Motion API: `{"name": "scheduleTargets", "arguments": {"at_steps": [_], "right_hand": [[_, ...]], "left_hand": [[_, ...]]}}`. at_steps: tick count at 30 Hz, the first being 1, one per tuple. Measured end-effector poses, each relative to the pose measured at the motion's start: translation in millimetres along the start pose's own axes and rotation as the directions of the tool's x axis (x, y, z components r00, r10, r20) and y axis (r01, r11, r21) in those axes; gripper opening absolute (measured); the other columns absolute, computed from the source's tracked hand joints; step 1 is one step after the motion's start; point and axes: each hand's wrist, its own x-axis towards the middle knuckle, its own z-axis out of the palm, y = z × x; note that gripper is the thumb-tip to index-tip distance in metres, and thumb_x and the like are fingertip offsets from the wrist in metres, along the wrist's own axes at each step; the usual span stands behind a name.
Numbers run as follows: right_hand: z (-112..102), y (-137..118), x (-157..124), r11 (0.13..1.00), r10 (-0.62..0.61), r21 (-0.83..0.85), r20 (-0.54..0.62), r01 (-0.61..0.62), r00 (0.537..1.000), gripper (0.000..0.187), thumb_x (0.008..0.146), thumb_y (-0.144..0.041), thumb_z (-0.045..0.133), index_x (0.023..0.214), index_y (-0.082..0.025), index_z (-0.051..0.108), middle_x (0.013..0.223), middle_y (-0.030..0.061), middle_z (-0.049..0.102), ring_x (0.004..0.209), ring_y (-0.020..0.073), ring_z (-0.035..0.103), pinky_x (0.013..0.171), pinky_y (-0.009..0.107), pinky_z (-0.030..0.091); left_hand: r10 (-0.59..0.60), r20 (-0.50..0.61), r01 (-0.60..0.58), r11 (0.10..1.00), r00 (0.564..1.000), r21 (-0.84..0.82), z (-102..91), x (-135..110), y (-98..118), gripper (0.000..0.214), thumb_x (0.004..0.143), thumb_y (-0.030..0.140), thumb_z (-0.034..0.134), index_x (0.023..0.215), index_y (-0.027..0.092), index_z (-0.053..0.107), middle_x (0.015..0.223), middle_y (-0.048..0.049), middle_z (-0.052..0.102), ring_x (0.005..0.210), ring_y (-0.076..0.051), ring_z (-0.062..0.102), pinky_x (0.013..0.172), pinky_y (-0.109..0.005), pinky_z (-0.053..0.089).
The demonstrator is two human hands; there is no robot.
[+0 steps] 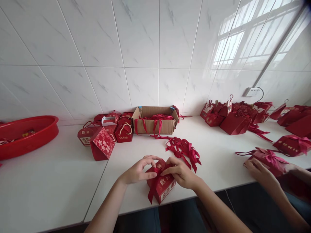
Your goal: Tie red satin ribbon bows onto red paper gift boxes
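Observation:
A small red gift box (163, 185) with pale printed characters stands on the white table in front of me, close to the front edge. A dark red ribbon (152, 191) lies over its top, one tail hanging down the near left side. My left hand (143, 170) curls over the box from the left, thumb and fingers pinching the ribbon. From the right, my right hand (178, 171) grips the ribbon near the same spot, its fingers bent together. Just behind the box lies a heap of loose red ribbons (183, 149).
Against the wall stands a cardboard carton (155, 127) of ribbons. Red gift boxes (103, 144) cluster to its left, with a red basin (52, 129) at far left. More red boxes (234, 123) fill the right. A co-worker's hands (261, 170) hold a ribboned box there.

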Motion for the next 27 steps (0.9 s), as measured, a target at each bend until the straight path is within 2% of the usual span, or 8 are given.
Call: {"name": "scheduleTargets", "arguments": {"at_steps": [3, 7, 11, 16, 21, 27], "right_hand": [[-1, -3, 2, 1.0, -0.014, 0.009, -0.018, 0.014, 1.0, 0.044, 0.084, 0.0, 0.038, 0.099, -0.022, 0.073, 0.089, 0.0063, 0.054, 0.079, 0.0157, 0.054, 0.069, 0.029, 0.048], [-2, -7, 3, 1.0, 0.006, 0.012, -0.03, -0.005, 1.0, 0.04, 0.08, 0.0, 0.039, 0.094, -0.021, 0.071, 0.085, 0.0049, 0.052, 0.075, 0.0151, 0.052, 0.066, 0.028, 0.047], [-1, -7, 2, 0.987, 0.123, 0.112, -0.097, -0.112, 0.988, 0.039, 0.074, 0.001, 0.043, 0.1, -0.018, 0.063, 0.087, 0.0042, 0.059, 0.077, 0.0152, 0.054, 0.068, 0.028, 0.046], [-1, -9, 5, 0.961, 0.236, 0.189, -0.163, -0.204, 0.958, 0.031, 0.069, 0.0, 0.048, 0.09, -0.018, 0.061, 0.084, 0.0022, 0.063, 0.072, 0.0131, 0.054, 0.063, 0.024, 0.043], [0, -10, 8, 0.921, 0.333, 0.28, -0.201, -0.272, 0.921, 0.023, 0.072, -0.003, 0.052, 0.087, -0.018, 0.061, 0.081, 0.0014, 0.065, 0.069, 0.0122, 0.055, 0.06, 0.023, 0.042], [7, -6, 5, 0.83, 0.469, 0.445, -0.229, -0.337, 0.853, 0.013, 0.075, -0.01, 0.053, 0.083, -0.019, 0.057, 0.08, 0.0014, 0.061, 0.071, 0.0134, 0.057, 0.061, 0.025, 0.044]], "left_hand": [[-0.027, -0.044, 0.028, 0.999, 0.999, 0.032, 1.4, 0, 4, 0.021, 0.083, 0.04, 0.06, 0.073, 0.022, 0.055, 0.13, -0.0042, 0.058, 0.132, -0.024, 0.04, 0.11, -0.038, 0.029], [-0.041, -0.142, 0.046, 0.999, 0.989, 0.03, 13.6, 2, 6, 0.02, 0.08, 0.035, 0.063, 0.075, 0.022, 0.049, 0.121, -0.0063, 0.061, 0.123, -0.023, 0.049, 0.104, -0.035, 0.037], [-0.013, -0.26, 0.025, 0.999, 0.966, 0.046, 28.5, 6, 7, 0.019, 0.081, 0.032, 0.06, 0.076, 0.022, 0.045, 0.105, -0.0052, 0.064, 0.109, -0.021, 0.057, 0.097, -0.034, 0.042], [-0.013, -0.335, 0.016, 1.0, 0.942, 0.005, 41.5, 10, 10, 0.025, 0.084, 0.031, 0.057, 0.071, 0.022, 0.037, 0.093, -0.0018, 0.065, 0.095, -0.018, 0.06, 0.088, -0.031, 0.047], [-0.055, -0.356, 0.05, 0.998, 0.933, -0.023, 47.5, 11, 10, 0.017, 0.082, 0.031, 0.06, 0.074, 0.021, 0.048, 0.09, -0.002, 0.067, 0.093, -0.019, 0.062, 0.085, -0.031, 0.049], [-0.128, -0.384, 0.125, 0.992, 0.914, -0.033, 49.6, 10, 8, 0.011, 0.077, 0.03, 0.065, 0.074, 0.021, 0.06, 0.101, -0.0063, 0.07, 0.106, -0.024, 0.062, 0.091, -0.034, 0.047]]}}
